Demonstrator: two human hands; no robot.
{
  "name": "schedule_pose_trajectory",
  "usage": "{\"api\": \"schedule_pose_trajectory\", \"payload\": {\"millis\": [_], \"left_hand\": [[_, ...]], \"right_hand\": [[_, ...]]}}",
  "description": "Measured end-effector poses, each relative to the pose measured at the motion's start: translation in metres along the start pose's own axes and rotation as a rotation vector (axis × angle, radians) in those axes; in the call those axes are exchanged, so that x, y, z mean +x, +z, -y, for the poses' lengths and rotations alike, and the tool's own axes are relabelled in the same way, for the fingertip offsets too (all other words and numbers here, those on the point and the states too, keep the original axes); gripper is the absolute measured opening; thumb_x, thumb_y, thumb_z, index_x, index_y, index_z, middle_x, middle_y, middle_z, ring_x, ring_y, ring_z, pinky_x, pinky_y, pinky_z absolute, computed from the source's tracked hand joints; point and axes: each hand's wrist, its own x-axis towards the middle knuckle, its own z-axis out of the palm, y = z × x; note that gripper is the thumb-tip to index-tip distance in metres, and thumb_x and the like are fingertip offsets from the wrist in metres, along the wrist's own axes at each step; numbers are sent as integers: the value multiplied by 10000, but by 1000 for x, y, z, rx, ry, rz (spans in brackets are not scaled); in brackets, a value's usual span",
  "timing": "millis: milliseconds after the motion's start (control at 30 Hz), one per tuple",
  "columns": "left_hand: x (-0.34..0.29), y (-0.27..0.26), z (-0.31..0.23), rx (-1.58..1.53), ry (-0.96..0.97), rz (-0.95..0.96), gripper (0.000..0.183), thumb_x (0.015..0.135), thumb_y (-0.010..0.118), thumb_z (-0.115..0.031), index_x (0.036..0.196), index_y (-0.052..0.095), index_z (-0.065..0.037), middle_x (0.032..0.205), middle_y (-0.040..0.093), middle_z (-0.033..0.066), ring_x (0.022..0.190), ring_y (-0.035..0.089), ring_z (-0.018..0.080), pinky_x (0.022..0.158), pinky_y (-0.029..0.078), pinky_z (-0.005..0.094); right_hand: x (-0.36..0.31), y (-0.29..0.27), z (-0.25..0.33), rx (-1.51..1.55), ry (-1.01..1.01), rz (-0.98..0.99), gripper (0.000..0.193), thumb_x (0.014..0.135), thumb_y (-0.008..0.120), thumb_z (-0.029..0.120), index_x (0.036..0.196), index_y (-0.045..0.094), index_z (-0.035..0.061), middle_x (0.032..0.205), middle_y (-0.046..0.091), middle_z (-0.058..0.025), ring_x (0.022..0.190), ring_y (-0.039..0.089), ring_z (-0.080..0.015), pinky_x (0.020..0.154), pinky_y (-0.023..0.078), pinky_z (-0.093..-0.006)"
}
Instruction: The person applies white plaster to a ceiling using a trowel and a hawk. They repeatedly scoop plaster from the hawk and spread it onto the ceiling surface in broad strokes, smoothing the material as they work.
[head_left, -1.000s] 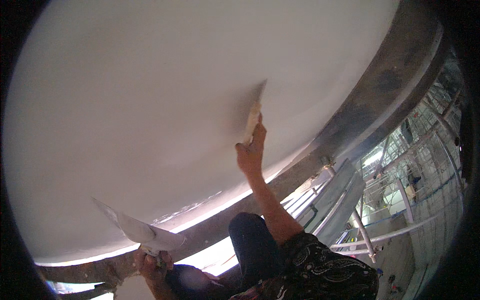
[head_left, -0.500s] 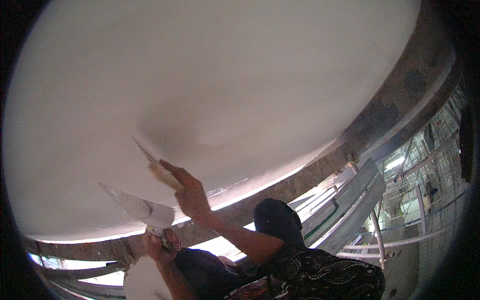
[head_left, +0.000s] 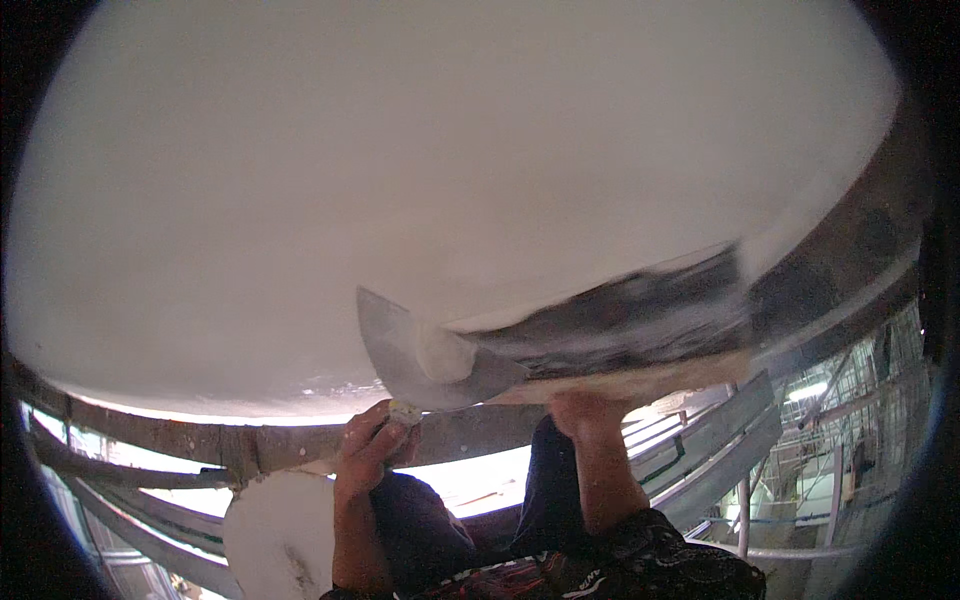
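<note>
My left hand [head_left: 375,445] is closed round the handle of a putty knife [head_left: 385,340], whose wide grey blade points up and carries a lump of white putty [head_left: 447,357]. My right hand [head_left: 590,412] grips the pale lower edge of a long trowel [head_left: 630,310]; its fingers are partly hidden. Streaks of white cover the trowel's dark, broad blade. The trowel's left end lies against or just over the putty knife's blade; which of these, I cannot tell. Beyond both tools spreads a large smooth white plaster surface [head_left: 430,160].
A brown curved rim [head_left: 480,430] borders the plaster surface below and to the right. Grey planks [head_left: 710,430] and scaffold poles [head_left: 743,515] stand at the lower right. A white rounded shape [head_left: 280,530] sits at the lower left, beside my left forearm.
My right hand has come down and right from the plaster, and its trowel has turned from edge-on to broadside. The putty knife has moved right and now meets the trowel.
</note>
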Motion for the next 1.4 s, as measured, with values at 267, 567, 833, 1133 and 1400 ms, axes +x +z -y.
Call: {"api": "schedule_pose_trajectory", "payload": {"millis": [267,567,833,1133,1400], "left_hand": [[9,23,10,43,-37,-168,385,719,571,-287,921,483,28,703,519,65,510,487,122,422,408,239],[23,41,19,59,87,-123,304,731,540,-294,817,464,-12,558,469,59,376,404,124,320,331,233],[36,19,34,-22,30,-72,275,740,562,-283,731,448,-33,514,460,63,356,442,158,307,359,233],[33,-11,48,726,83,39,139,748,458,-196,713,524,-79,695,537,79,671,527,245,558,408,385],[-4,21,-9,63,75,-161,320,702,571,-272,792,504,27,572,481,63,422,418,121,355,323,239]], "right_hand": [[-67,-52,117,2909,429,384,279,746,553,263,902,540,32,857,547,-120,885,503,-262,817,371,-428],[-73,153,418,2446,2244,1170,421,699,493,75,1103,405,-7,987,475,-145,865,478,-234,743,394,-331],[-38,202,512,2584,2156,1096,478,686,424,12,1164,416,31,998,532,-152,891,522,-243,744,417,-314],[-1,174,423,3016,2178,968,614,645,420,-33,1242,301,49,924,473,-62,770,472,-166,677,411,-259],[44,150,256,3266,1989,890,670,627,451,-62,1263,269,43,1058,449,-104,952,453,-217,808,389,-300]]}}
